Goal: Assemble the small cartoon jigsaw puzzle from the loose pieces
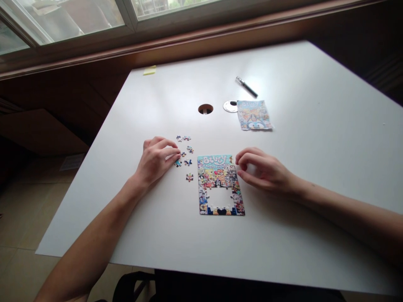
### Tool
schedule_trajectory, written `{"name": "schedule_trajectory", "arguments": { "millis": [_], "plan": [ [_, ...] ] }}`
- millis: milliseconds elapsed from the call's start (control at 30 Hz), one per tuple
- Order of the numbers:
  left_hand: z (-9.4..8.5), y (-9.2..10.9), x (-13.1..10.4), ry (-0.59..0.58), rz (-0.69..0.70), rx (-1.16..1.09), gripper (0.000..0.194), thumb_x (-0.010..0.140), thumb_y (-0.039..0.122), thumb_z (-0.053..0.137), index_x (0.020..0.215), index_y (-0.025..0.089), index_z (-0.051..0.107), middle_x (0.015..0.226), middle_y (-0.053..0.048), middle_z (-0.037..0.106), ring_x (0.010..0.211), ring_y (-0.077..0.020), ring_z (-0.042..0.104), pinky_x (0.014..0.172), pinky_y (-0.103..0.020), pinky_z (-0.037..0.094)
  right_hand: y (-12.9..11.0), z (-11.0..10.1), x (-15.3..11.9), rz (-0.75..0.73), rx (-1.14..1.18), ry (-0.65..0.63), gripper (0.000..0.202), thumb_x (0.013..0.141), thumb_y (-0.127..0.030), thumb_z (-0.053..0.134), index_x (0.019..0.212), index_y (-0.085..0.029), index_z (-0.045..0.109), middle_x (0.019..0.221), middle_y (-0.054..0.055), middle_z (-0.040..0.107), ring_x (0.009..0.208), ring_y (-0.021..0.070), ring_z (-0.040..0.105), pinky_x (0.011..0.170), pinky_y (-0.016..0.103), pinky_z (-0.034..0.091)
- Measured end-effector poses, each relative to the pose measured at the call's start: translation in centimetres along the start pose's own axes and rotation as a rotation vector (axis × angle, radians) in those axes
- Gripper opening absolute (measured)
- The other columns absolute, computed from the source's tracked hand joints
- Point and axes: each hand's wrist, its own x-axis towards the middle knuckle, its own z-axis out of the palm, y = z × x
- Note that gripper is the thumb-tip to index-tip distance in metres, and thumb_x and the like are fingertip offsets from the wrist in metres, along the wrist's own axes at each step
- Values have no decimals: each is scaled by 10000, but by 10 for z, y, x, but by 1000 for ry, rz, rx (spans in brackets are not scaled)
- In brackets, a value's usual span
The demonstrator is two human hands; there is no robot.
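Note:
A jigsaw puzzle [218, 176] with a printed picture and light blue title lettering lies on the white table. A blank gap in its lower middle shows where pieces are out, and another small notch is at its upper right edge. My left hand [159, 157] is at the loose puzzle pieces [188, 162] left of the puzzle, its thumb and index finger pinched at a small piece [183, 154]. Beside the puzzle's upper right edge rests my right hand [262, 170], fingers curled, thumb and index finger apart, with nothing visible between them.
Behind the puzzle lies a creased picture sheet [254, 115], partly over a round silver disc [230, 106]. A dark pen [247, 87] is farther back. The table has a round cable hole [205, 109]. A yellow sticky note [150, 70] sits near the far left corner.

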Motion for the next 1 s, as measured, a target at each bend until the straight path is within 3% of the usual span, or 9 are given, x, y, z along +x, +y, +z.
{"name": "schedule_trajectory", "arguments": {
  "millis": [200,400,533,1000],
  "plan": [
    [-6,7,2,32,52,-17,81,918,290,682,867,249,729,1009,-12,755,997,-228,629,924,-453,347,-2,-1,1,2,-11,5,100,880,-169,610,868,-241,543,959,75,611,898,223,598,807,382,516],
    [-13,57,-4,-87,271,-194,105,931,327,666,867,248,695,984,21,756,958,-176,640,926,-394,366,-4,-1,1,-25,-32,-9,102,876,-172,618,881,-244,546,958,75,614,906,228,590,817,393,518],
    [-7,79,-8,-125,302,-242,113,948,348,639,923,250,688,1025,16,755,984,-179,632,947,-385,365,-4,0,1,-52,-52,-32,95,864,-176,630,889,-238,562,969,78,621,945,240,586,843,406,511],
    [-2,82,-9,-125,337,-235,88,945,309,640,911,251,698,1030,31,757,972,-165,646,936,-381,367,-3,0,0,-92,-98,-62,111,859,-191,635,931,-249,574,991,73,631,958,235,574,873,413,493]
  ]
}}
